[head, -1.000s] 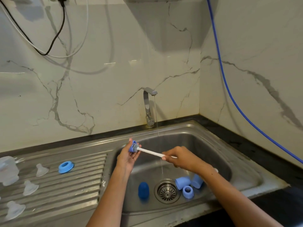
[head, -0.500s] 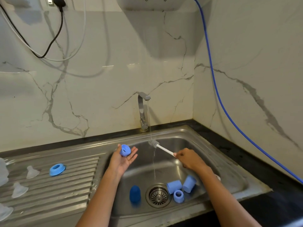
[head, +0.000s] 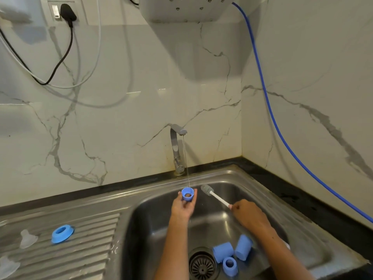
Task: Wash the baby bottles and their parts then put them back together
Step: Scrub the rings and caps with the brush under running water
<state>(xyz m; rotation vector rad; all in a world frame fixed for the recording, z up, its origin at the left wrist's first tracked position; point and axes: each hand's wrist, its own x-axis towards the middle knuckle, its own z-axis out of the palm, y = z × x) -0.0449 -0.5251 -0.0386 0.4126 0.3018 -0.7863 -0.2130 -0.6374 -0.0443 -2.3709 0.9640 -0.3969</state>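
Observation:
My left hand (head: pixel 183 206) holds a small blue bottle part (head: pixel 187 195) with its open side up, right under the thin stream from the tap (head: pixel 177 150). My right hand (head: pixel 247 215) grips the white handle of a small bottle brush (head: pixel 214 196), whose grey bristle head sits just right of the blue part, apart from it. Three blue parts (head: pixel 232 253) lie in the sink basin (head: pixel 278 215) beside the drain (head: pixel 202 264). A blue ring (head: pixel 62 233) and clear teats (head: pixel 28 238) rest on the drainboard.
The ribbed steel drainboard (head: pixel 90 245) lies left of the basin. A blue hose (head: pixel 282 138) runs down the right wall. Black and white cables (head: pixel 58 63) hang from a wall socket at the upper left. A white appliance (head: pixel 189 9) is mounted above the tap.
My left hand has moved the blue part right and under the running water. The brush has come out of the part and now sits to its right, pulled away from the stream.

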